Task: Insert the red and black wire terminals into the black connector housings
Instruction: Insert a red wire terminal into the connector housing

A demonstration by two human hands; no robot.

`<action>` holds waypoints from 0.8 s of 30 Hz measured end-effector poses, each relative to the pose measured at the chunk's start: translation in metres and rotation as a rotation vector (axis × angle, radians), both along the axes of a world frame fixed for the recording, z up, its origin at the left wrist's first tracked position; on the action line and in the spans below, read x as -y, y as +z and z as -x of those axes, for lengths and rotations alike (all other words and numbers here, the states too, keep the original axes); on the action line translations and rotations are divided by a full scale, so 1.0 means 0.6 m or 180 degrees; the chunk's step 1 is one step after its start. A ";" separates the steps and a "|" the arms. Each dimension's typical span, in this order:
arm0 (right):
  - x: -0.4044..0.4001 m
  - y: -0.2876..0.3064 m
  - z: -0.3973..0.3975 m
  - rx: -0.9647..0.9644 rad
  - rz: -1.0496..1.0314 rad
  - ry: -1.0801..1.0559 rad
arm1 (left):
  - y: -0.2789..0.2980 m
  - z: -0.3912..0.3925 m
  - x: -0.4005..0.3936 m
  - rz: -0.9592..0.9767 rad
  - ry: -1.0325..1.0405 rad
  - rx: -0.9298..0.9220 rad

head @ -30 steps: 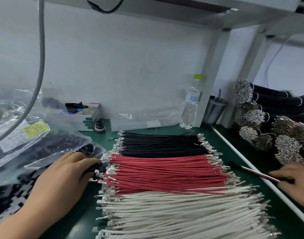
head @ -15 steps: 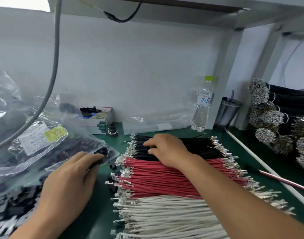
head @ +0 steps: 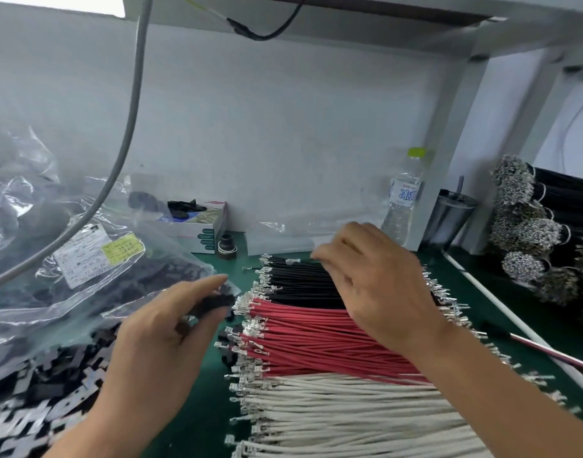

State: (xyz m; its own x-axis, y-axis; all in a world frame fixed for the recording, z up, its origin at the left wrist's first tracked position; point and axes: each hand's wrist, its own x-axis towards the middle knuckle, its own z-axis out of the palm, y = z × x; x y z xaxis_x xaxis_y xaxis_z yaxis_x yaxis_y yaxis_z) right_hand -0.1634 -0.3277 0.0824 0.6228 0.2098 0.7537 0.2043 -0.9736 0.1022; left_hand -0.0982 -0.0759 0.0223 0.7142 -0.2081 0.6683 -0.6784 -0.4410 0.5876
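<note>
two hands over the wire rows

the left hand (head: pixel 164 328) is near the left side of the green table (head: pixel 200 421). its thumb and fingers curl round 1 small black connector housing (head: pixel 214 304) and hold it just left of the wire ends. the pointer finger sticks out far & to the right, above the housing.

the right hand (head: pixel 379 285) is up over the black wires (head: pixel 300 282). its thumb & pointer are pressed together at the far left tip and pinch 1 black wire (head: pixel 298 261) w/ a shiny metal end. the other fingers hang down, a bit spread. the picked wire sits a little above the row, at the far edge.

3 rows of wires lie flat in the middle of the table: black wires far, red wires (head: pixel 316 338) in the middle, white wires (head: pixel 333 414) near. all have silver ends on the left & right.

more black housings lie in a pile (head: pixel 35 401) at the near left, partly under clear plastic bags (head: pixel 85 259) w/ a yellow sticker. a few loose ones sit by the red wire ends.

far back: a small box (head: pixel 200 229), a water bottle (head: pixel 402 200) w/ a green cap, a gray cup (head: pixel 452 213). far right: bundles of black wires w/ silver ends (head: pixel 528 233). a gray cable (head: pixel 131 120) hangs down at the left.
</note>
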 end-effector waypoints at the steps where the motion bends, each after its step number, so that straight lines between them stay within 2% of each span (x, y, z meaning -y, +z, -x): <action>1: -0.008 -0.008 0.020 0.0056 -0.0154 0.0134 | 0.002 0.007 0.005 0.0076 -0.0050 -0.0123; 7: -0.048 -0.057 0.073 -0.0227 -0.0901 0.0585 | -0.004 0.036 0.027 0.0527 -0.0907 -0.0586; 15: -0.052 -0.061 0.069 -0.0499 -0.0879 0.0500 | -0.004 0.046 0.027 0.0722 -0.1235 -0.0941; 21: -0.058 -0.060 0.072 -0.0497 -0.0898 0.0691 | 0.008 0.049 0.023 0.0670 -0.1455 -0.1039; 24: -0.070 -0.065 0.071 -0.0530 -0.0832 0.0712 | 0.015 0.053 0.020 0.0279 -0.1361 -0.0807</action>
State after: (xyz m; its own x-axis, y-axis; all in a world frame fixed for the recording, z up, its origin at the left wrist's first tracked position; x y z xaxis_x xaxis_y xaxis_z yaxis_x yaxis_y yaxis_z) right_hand -0.2060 -0.2856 0.0434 0.7020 0.1683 0.6920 0.4074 -0.8919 -0.1963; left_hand -0.1301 -0.0882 0.0310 0.7195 -0.4683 0.5129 -0.6186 -0.0965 0.7797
